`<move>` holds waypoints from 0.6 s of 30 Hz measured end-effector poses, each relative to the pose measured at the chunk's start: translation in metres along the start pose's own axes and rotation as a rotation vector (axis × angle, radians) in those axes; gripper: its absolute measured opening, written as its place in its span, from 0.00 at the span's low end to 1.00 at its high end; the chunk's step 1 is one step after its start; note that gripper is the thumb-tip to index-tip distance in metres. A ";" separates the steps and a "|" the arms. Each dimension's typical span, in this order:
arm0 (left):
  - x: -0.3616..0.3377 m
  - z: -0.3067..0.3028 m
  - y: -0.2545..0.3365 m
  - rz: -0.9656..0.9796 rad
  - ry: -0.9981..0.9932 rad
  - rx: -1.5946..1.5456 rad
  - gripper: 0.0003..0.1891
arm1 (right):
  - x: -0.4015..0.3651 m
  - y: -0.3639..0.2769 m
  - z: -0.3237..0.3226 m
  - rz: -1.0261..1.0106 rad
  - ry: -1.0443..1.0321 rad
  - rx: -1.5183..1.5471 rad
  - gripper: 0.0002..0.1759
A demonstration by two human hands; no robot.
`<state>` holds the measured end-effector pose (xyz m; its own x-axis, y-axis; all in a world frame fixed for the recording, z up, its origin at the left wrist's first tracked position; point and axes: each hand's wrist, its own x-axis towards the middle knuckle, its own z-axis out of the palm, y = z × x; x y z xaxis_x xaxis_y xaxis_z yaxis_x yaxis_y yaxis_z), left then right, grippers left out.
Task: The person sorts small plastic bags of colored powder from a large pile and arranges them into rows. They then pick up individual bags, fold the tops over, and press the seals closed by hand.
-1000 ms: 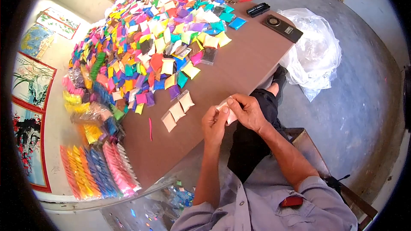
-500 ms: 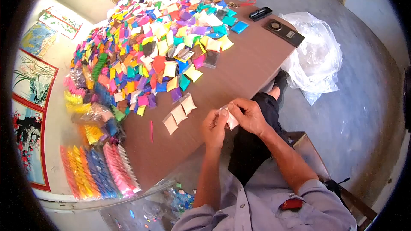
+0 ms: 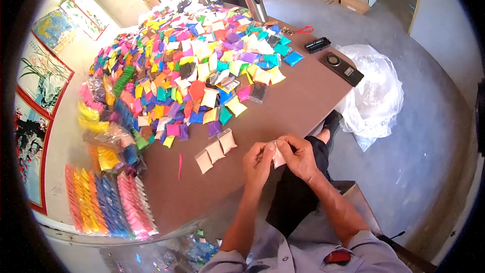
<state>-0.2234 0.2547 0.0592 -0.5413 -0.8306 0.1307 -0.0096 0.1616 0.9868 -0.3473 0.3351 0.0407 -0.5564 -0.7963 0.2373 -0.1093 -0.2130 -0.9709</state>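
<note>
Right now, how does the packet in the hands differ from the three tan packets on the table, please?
The held packet is pale pinkish-white; the three tan packets are darker beige. The held packet is pinched between the left hand and right hand; the tan packets lie flat in a row on the table. Both are small sachets of similar size.

Single head-worn camera, above seated person, facing forward and down. Fisheye lens (dark ring round edges). Left hand [image 3: 257, 162] and right hand [image 3: 300, 156], pinching pale packet [image 3: 278, 155], close, just below centre. Desk [image 3: 288, 116] runs away toward 11 o'clock, with packet heap [image 3: 192, 60] farther off. Floor [image 3: 419, 136] at 3 o'clock, own shirt [image 3: 303, 253] at 6.
</note>
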 end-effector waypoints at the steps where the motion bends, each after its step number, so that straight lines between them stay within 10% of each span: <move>1: 0.007 0.002 0.005 0.000 -0.015 0.027 0.11 | 0.005 -0.008 0.000 -0.001 0.058 -0.021 0.11; 18: 0.105 0.012 -0.033 0.060 -0.357 0.102 0.12 | 0.068 0.012 -0.006 0.066 0.336 -0.146 0.16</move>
<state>-0.2897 0.1685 0.0397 -0.8022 -0.5830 0.1288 -0.0427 0.2712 0.9616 -0.3910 0.2821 0.0453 -0.8029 -0.5703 0.1737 -0.1665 -0.0652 -0.9839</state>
